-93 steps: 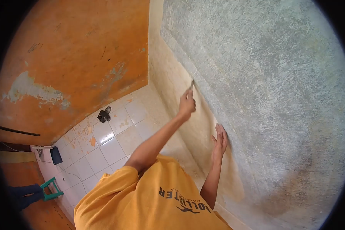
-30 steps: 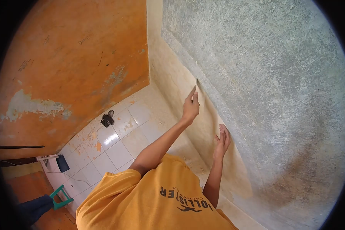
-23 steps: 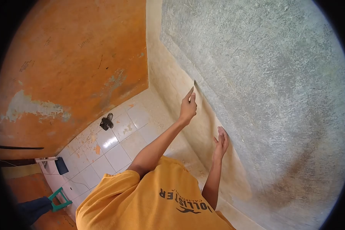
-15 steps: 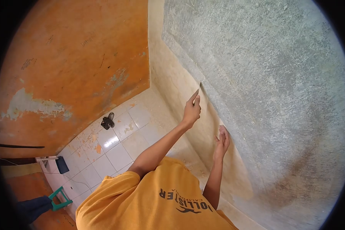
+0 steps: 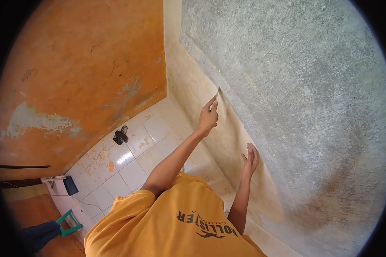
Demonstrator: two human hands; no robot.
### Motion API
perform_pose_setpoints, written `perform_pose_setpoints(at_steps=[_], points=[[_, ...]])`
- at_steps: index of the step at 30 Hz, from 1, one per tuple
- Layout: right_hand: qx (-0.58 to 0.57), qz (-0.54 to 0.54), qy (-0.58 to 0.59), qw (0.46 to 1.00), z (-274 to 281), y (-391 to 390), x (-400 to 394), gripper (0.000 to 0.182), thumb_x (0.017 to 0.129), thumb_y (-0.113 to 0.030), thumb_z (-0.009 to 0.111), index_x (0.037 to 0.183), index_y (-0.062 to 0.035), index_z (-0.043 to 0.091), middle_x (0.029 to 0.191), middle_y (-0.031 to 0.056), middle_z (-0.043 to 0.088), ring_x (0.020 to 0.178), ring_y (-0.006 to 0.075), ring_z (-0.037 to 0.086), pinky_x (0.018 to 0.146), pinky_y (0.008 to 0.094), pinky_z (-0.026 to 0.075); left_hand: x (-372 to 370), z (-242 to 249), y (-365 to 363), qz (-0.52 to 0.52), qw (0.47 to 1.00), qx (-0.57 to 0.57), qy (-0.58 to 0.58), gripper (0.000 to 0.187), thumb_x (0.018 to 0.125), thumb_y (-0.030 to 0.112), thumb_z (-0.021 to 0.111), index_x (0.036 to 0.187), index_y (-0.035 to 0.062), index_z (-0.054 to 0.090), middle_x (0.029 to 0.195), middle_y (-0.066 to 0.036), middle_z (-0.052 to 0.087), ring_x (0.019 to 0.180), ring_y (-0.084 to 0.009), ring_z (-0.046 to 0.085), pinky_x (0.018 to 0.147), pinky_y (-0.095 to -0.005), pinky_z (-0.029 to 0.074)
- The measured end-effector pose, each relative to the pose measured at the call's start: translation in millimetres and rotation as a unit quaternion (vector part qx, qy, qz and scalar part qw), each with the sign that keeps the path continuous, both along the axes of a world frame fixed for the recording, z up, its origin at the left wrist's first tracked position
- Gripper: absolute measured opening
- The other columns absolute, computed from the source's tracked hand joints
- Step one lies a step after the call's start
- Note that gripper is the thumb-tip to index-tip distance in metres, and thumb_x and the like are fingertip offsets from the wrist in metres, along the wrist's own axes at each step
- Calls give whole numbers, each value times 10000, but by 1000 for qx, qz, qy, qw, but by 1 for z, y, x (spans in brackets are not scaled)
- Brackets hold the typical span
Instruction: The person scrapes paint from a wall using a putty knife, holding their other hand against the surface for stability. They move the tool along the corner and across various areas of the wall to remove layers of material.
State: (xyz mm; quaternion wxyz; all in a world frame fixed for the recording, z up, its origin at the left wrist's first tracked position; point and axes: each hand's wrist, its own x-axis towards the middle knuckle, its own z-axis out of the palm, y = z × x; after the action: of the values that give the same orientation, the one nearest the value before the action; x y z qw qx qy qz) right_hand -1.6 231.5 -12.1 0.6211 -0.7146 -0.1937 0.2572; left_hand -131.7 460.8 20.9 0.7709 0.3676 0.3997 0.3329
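Note:
My left hand (image 5: 208,118) is closed around a scraper (image 5: 218,92), whose handle is mostly hidden by my fingers. Its thin blade points up and meets the border between a cream paint layer (image 5: 197,73) and a bare grey wall (image 5: 287,103). Lower and to the right, my right hand (image 5: 251,160) is open, fingers stretched out and thumb apart, with fingertips right at the same border. Nothing shows in that hand.
An orange wall (image 5: 94,51) with peeled patches stands at the left. Paint flakes lie on the white tiled floor (image 5: 128,173), near a dark object (image 5: 120,135). A green stool (image 5: 69,222) and a dark blue dustpan-like item (image 5: 70,185) are at lower left.
My left hand has shifted slightly up and left with the scraper along the paint border. My right hand has moved slightly down, its fingers a little straighter.

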Motion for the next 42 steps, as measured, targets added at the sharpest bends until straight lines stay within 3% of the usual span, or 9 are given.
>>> perform_pose_setpoints(at_steps=[14,21,24,28,31,32,35,39,42], points=[[14,-16,2,1000,1,9,-13,444,1074,-285,534,1446,-42,534,1460,106,563,1346,212,530,1024,391,493,1,8,-17,-35,999,-9,-9,506,1093,379,485,1558,188,429,650,60,345,515,-53,303,436,-226,251],[24,-6,-4,1000,-3,7,-14,438,1076,-288,531,1440,-44,544,1455,102,569,1346,210,529,1016,383,494,-1,2,4,4,1000,10,22,494,1094,366,491,1548,178,442,649,54,352,518,-63,321,435,-236,267],[3,-18,-4,1000,5,10,-16,433,1075,-286,534,1433,-43,553,1455,100,571,1341,208,533,1011,375,494,0,9,-14,-31,999,-20,-35,497,1091,363,498,1539,156,448,651,44,387,523,-75,367,435,-237,305],[17,-13,-17,1000,3,8,-14,432,1075,-297,532,1423,-42,562,1451,107,573,1335,209,538,1012,380,493,13,-6,33,71,997,-11,32,495,1086,375,499,1511,122,472,645,34,436,531,-85,436,451,-238,367],[8,-9,-25,1000,7,8,-11,424,1076,-296,528,1413,-42,568,1444,114,579,1330,209,544,1011,384,494,2,-4,38,44,999,17,-9,483,1085,379,499,1501,132,487,640,33,439,532,-85,439,449,-242,365],[2,-10,-28,1000,3,7,-8,420,1076,-293,527,1409,-41,571,1440,115,581,1328,210,546,1010,385,495,3,-4,24,30,999,28,27,479,1084,385,504,1499,146,494,639,37,431,532,-80,431,448,-241,361],[7,-19,-16,1000,-2,11,-5,415,1076,-297,530,1399,-41,578,1432,113,587,1322,212,549,1010,386,497,3,7,-7,-12,999,-20,-23,477,1083,388,508,1501,159,495,633,43,409,528,-73,406,444,-242,346],[5,-9,-28,1000,0,9,-5,421,1074,-314,535,1389,-39,586,1419,109,596,1317,221,552,1015,390,496,6,-14,50,65,998,-15,-17,477,1083,387,510,1502,161,491,669,40,411,533,-72,385,444,-244,325],[1,-16,-26,1000,0,10,-4,419,1073,-314,536,1385,-39,590,1411,105,600,1307,220,556,1016,386,495,4,-3,32,20,1000,-10,5,476,1085,394,504,1509,180,484,681,38,404,538,-69,365,449,-238,314]])
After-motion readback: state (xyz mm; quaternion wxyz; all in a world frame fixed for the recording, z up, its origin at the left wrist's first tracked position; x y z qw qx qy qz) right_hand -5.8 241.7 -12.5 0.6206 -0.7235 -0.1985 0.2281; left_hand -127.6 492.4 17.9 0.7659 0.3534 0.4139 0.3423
